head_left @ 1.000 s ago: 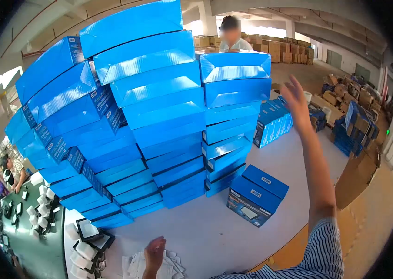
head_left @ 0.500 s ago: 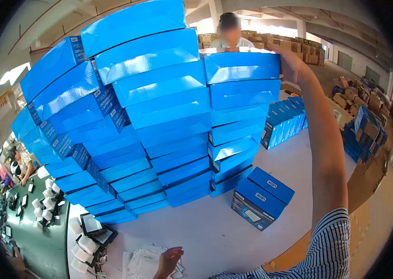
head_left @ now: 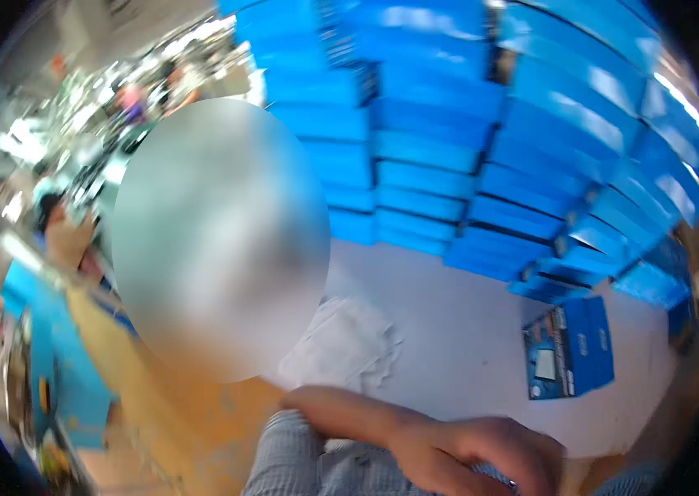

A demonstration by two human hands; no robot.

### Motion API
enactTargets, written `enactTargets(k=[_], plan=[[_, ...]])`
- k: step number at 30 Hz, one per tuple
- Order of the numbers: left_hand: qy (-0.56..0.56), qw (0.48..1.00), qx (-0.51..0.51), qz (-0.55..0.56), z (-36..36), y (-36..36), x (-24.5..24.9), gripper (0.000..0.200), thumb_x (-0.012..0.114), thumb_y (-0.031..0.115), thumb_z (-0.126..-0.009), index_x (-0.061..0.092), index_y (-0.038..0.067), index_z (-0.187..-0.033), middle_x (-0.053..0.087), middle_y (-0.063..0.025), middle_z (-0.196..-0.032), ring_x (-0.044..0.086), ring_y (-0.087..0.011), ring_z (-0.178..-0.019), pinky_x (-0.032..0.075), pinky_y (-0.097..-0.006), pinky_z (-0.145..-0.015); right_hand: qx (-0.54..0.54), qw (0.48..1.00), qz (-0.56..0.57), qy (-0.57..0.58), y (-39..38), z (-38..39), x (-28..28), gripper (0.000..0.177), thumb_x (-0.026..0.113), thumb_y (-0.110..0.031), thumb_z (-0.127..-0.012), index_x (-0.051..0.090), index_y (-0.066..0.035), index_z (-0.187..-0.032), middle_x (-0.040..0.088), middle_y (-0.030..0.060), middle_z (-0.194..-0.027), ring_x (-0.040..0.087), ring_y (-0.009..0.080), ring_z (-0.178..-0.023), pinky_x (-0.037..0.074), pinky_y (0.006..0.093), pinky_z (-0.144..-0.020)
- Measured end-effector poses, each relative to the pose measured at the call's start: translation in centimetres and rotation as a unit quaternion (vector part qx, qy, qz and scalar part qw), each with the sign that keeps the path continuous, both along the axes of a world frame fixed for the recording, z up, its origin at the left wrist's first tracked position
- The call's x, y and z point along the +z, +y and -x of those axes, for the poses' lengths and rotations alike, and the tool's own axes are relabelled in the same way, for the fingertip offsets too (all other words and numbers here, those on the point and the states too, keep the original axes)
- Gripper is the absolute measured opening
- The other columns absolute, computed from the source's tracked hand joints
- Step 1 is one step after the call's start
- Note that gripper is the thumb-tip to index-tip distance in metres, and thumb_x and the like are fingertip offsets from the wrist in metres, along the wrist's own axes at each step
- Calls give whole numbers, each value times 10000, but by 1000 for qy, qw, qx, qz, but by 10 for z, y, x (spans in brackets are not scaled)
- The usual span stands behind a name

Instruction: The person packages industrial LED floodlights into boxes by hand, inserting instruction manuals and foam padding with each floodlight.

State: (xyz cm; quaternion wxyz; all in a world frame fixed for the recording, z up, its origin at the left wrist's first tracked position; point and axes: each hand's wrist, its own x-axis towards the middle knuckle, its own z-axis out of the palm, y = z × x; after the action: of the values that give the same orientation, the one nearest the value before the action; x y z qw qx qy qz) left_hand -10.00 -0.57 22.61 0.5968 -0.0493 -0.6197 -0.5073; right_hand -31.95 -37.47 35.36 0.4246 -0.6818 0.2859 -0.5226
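Observation:
My left hand (head_left: 473, 455) is low in the middle of the view, blurred, with its forearm reaching in from the left out of a grey sleeve. Its fingers bend downward, and what they touch, if anything, I cannot make out. Of my right arm only a striped sleeve (head_left: 635, 479) shows at the lower right; that hand is out of sight. Just beyond my left hand is a pile of thin white sheets (head_left: 345, 339) on the pale table (head_left: 440, 331). To the right stand two blue printed boxes (head_left: 569, 347) side by side.
A tall wall of stacked blue boxes (head_left: 424, 140) runs along the far side of the table. A blurred round patch covers part of the left. Past it are a person (head_left: 68, 236) and cluttered work surfaces. An orange-brown floor (head_left: 201, 422) lies at the lower left.
My view has swung left and down. My right hand has left the upper right box of the stack and gone out of view. My left arm now reaches rightward across the front.

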Motion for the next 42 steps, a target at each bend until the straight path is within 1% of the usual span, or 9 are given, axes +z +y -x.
enactTargets(k=[5,9,15,20,30,34,36,40,42], plan=[[304,943,-108,82,52,19,2,297,424,55,-795,499,-73,-1053,511,-156,-1037,537,-214,-908,459,-309,-737,-12,1000,3,-28,90,-1,-66,570,436,-416,-853,374,-55,-1289,400,128,-1291,428,263,-1125,333,407,-954],[246,959,-108,90,41,31,-1,108,412,85,-828,476,-3,-831,472,-75,-794,465,-181,-665,389,-283,-563,2,999,-31,-41,144,-7,-122,561,430,-389,-855,360,-52,-1298,382,126,-1306,404,261,-1149,321,402,-966],[-50,985,110,-123,-57,58,-72,104,530,106,-821,540,3,-836,540,-95,-825,549,-217,-807,425,-352,-762,25,993,-100,-50,207,-17,-198,550,421,-349,-859,340,-48,-1312,355,123,-1328,368,258,-1185,302,395,-984],[191,604,405,-659,-132,94,-233,283,520,144,-773,519,63,-1044,573,-43,-910,554,-156,-841,451,-298,-721,53,984,-162,-43,240,-30,-246,542,413,-315,-862,323,-45,-1323,333,121,-1347,339,255,-1215,287,389,-999],[71,457,723,-514,-313,92,-279,237,543,118,-786,541,18,-1001,589,-107,-883,577,-213,-758,452,-311,-649,85,968,-177,154,258,-44,-373,563,405,-216,-847,253,-52,-1363,281,124,-1385,264,253,-1274,225,377,-1034],[-364,12,852,-377,-402,77,-226,467,618,177,-680,470,18,-1094,527,-225,-997,511,-342,-941,404,-414,-799,-3,945,-231,230,282,-54,-399,593,416,-163,-819,234,-38,-1369,247,121,-1406,213,248,-1297,152,370,-1056],[-347,-76,829,-431,-448,80,-212,638,647,291,-663,395,7,-1176,499,-227,-1045,499,-350,-973,400,-433,-822,2,952,-214,216,287,-48,-408,586,422,-152,-817,243,-39,-1364,238,116,-1412,216,249,-1295,145,382,-1055],[-138,38,746,-651,-536,102,-206,921,661,534,-630,304,-38,-1258,480,-250,-1142,488,-374,-1060,361,-488,-914,-78,953,-169,240,281,-24,-409,566,425,-197,-823,282,-64,-1354,298,94,-1383,263,249,-1270,218,406,-1016],[29,296,733,-611,-575,117,-231,817,690,500,-641,426,-34,-1199,542,-209,-1057,584,-299,-893,484,-436,-745,-131,938,-193,255,285,-33,-379,566,484,-259,-836,309,-57,-1335,306,111,-1375,272,259,-1264,212,404,-1023]])
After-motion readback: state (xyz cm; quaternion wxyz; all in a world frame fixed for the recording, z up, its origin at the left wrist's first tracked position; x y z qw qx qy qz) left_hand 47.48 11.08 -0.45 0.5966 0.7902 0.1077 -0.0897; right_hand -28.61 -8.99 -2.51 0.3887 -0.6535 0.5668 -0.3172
